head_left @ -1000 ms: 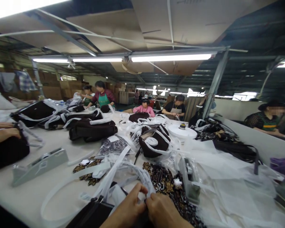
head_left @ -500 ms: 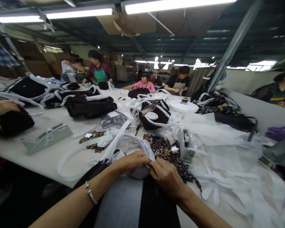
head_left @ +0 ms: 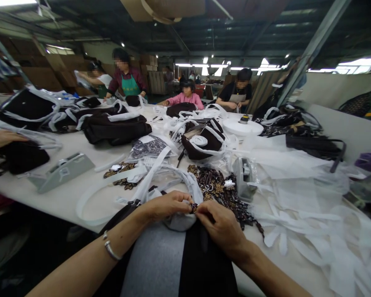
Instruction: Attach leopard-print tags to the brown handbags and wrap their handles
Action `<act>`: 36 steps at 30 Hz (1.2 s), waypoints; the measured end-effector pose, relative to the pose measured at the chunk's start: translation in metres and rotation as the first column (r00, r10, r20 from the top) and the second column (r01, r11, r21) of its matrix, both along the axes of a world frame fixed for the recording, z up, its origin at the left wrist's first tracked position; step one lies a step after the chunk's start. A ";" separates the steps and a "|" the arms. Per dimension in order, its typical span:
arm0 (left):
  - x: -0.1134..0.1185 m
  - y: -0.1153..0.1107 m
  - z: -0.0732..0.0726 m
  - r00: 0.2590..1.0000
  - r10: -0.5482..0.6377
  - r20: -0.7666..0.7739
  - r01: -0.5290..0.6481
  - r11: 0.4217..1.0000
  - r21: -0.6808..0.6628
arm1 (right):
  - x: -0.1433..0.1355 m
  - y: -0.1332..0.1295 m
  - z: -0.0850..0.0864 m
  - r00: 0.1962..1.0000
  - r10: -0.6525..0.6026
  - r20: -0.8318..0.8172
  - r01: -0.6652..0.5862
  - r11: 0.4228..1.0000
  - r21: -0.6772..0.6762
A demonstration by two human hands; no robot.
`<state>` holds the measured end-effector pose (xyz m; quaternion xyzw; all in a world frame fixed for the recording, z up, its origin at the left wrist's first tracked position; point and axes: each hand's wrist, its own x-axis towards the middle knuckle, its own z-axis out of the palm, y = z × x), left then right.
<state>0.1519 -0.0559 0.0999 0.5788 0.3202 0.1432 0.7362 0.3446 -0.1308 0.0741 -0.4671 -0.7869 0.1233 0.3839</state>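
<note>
Close in front of me lies a grey and black bag (head_left: 156, 262), its handle (head_left: 193, 185) wrapped in white material. Above its top edge, my left hand (head_left: 168, 206) pinches a small brown patterned piece (head_left: 193, 207). From the other side, the fingertips of my right hand (head_left: 221, 225) close on the same piece. Its exact kind is too small to make out. Just beyond my hands is a pile of leopard-print straps with metal rings (head_left: 212, 185). A white strip (head_left: 153, 173) runs up from the bag's left side.
Tape dispensers stand left (head_left: 66, 171) and right (head_left: 245, 179). Dark bags (head_left: 116, 128) with white-wrapped straps cover the far table. White strips (head_left: 315, 243) spread over the right side. At the left edge, another person's hand (head_left: 6, 140) rests on a black bag. Several people work across the table.
The view has tilted down slightly. My fingers have drawn a little apart, so the small patterned piece shows more between them. A co-worker at the back left has raised an arm.
</note>
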 end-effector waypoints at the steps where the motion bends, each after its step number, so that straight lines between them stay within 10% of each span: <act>1: -0.001 -0.001 0.001 1.000 0.004 0.011 -0.003 1.000 -0.022 | 0.001 -0.001 0.000 1.000 -0.001 -0.019 0.001 1.000 -0.006; 36: -0.006 -0.026 0.006 0.977 0.173 -0.126 -0.097 0.882 0.461 | 0.003 -0.008 0.025 0.980 -0.106 -0.167 0.036 0.926 -0.376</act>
